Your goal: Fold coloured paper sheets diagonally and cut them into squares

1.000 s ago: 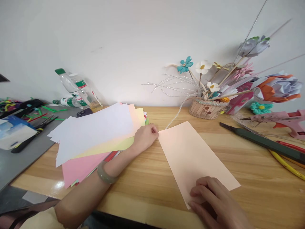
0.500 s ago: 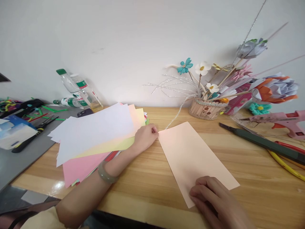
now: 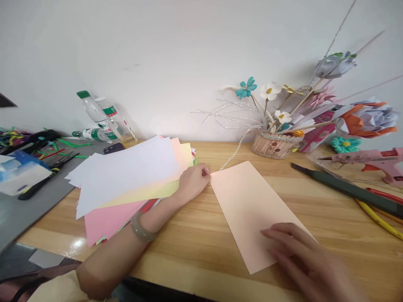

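A pale peach folded sheet (image 3: 248, 209) lies slanted on the wooden desk (image 3: 201, 235). My left hand (image 3: 193, 182), a greenish bangle on its wrist, is closed in a pinch on the sheet's far left corner. My right hand (image 3: 305, 260) rests on the sheet's near right end with its fingers stretched flat; it is smeared by motion. A fanned stack of coloured paper (image 3: 129, 180), white on top with yellow and pink below, lies just left of my left hand.
A small basket of paper flowers (image 3: 275, 144) stands at the back against the wall. A dark green tool (image 3: 346, 188), yellow and red rods and a pink glue gun (image 3: 378, 161) lie at right. Plastic bottles (image 3: 103, 117), pliers and scraps sit on the grey surface at left.
My right hand has slid rightward along the near end of the peach sheet and flattened. The left hand keeps its pinch on the far corner.
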`<state>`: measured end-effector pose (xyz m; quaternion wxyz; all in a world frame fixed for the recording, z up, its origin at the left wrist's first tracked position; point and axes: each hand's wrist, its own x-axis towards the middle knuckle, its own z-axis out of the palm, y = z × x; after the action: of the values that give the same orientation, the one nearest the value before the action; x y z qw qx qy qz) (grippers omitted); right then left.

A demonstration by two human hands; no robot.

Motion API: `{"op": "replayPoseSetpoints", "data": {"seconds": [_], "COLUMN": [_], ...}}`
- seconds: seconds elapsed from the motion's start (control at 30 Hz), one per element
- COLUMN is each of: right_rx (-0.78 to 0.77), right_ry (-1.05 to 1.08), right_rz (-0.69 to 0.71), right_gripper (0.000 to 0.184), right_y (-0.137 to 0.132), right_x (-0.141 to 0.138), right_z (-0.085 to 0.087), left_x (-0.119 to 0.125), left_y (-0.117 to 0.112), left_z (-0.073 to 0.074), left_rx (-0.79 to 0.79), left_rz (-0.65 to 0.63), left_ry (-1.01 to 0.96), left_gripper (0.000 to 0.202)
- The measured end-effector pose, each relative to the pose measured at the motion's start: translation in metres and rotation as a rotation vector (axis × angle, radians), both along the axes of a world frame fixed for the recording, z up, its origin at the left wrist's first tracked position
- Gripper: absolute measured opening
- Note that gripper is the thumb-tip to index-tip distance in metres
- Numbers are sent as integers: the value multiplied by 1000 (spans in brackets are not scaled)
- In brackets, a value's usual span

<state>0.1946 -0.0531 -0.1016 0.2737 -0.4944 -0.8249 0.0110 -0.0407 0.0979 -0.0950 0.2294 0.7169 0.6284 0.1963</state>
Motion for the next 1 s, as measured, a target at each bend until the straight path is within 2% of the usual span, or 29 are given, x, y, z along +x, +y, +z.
{"op": "replayPoseSetpoints", "data": {"seconds": [0.07, 0.13, 0.27, 0.4, 0.5, 0.6, 0.77, 0.9, 1.0], "right_rx": [111, 139, 51, -27, -94, -152, -212, -228, -231], "right_ry": [-67, -155, -273, -324, -367, -408, -432, -426, -409], "right_rz": [-103, -127, 10, 166, 289, 370, 385, 386, 385], "right_gripper": [29, 37, 44, 47, 54, 64, 69, 68, 68], "right_y": [6, 16, 42, 71, 94, 111, 120, 119, 119], "right_x": [14, 25, 23, -5, -26, -35, -31, -29, -30], "right_z": [0, 1, 6, 11, 7, -2, -12, -11, -12], "left_x": [0, 0, 0, -2, -3, -3, -5, -9, -2], "left_y": [0, 0, 2, 4, 6, 8, 9, 3, -10], "left_z": [0, 0, 0, 0, 0, -1, 1, 13, 21], "left_rx": [2, 0, -19, -45, -59, -65, -38, 71, 111], "left_rz": [3, 7, 14, 9, -6, -15, -31, -9, -78], "left_ry": [-2, -9, -34, -61, -77, -78, -41, 31, 46], "left_gripper": [10, 10, 9, 6, 6, 6, 6, 19, 25]}}
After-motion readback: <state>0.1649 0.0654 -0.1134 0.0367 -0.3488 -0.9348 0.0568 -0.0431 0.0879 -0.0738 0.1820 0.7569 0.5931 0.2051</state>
